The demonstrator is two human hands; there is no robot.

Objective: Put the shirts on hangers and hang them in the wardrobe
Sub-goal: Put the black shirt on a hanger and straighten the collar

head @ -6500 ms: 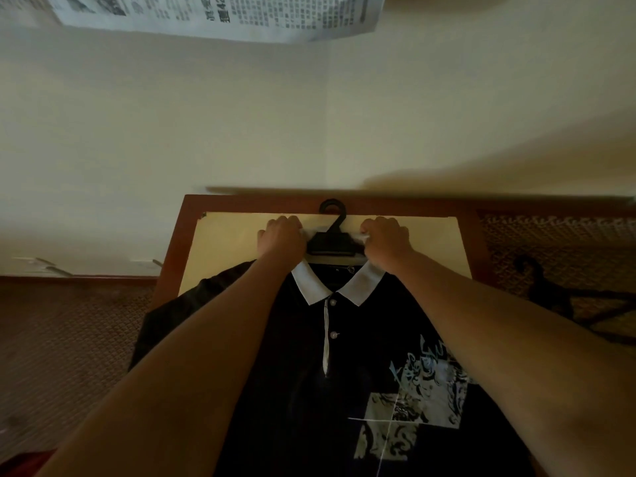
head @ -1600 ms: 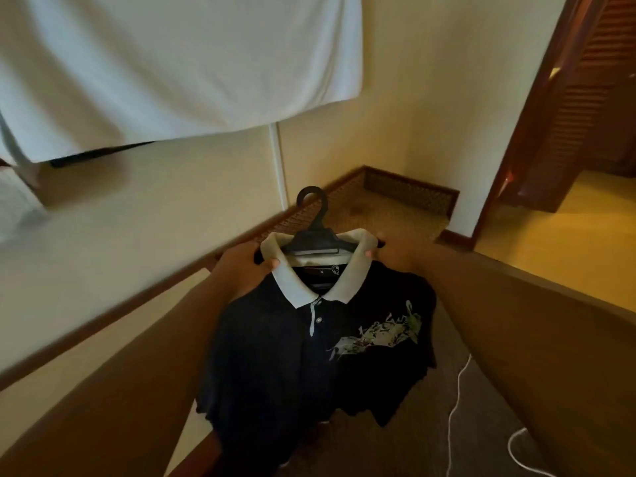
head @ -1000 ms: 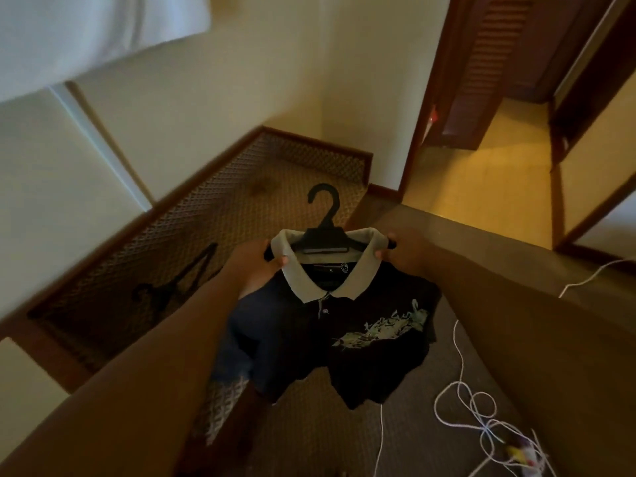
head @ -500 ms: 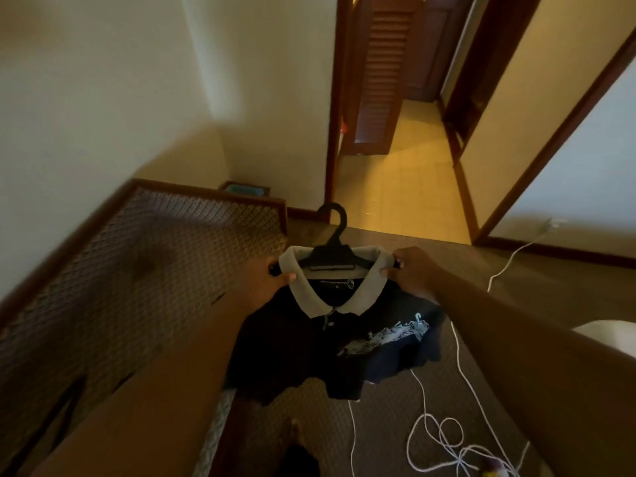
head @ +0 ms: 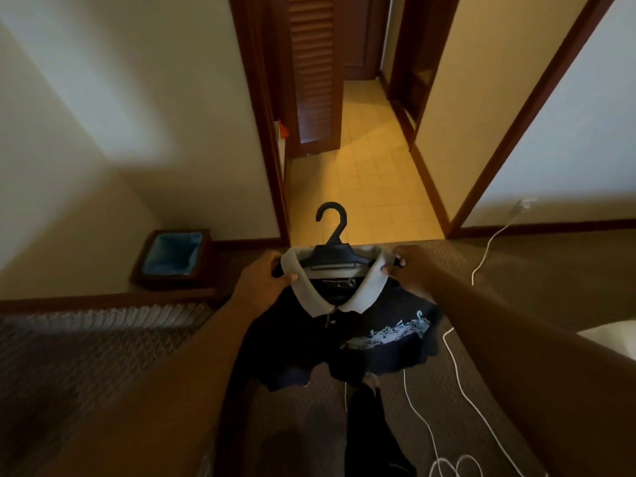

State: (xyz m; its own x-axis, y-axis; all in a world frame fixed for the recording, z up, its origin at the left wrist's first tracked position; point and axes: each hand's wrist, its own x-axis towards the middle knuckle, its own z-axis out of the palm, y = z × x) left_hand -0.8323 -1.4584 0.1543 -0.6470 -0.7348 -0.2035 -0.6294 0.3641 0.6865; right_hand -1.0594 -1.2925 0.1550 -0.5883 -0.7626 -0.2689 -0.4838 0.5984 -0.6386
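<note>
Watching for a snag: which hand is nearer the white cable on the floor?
Right. The right hand grips the shirt shoulder above the cable; the left hand grips the other shoulder, farther away.

I'm looking at cream walls (head: pixel 120 98), a brown carpet (head: pixel 533 270) in the lower frame, a louvred door (head: pixel 315 67) at top centre, a lit tiled hallway (head: pixel 371 173), and a bin (head: pixel 172 258) at left.
</note>
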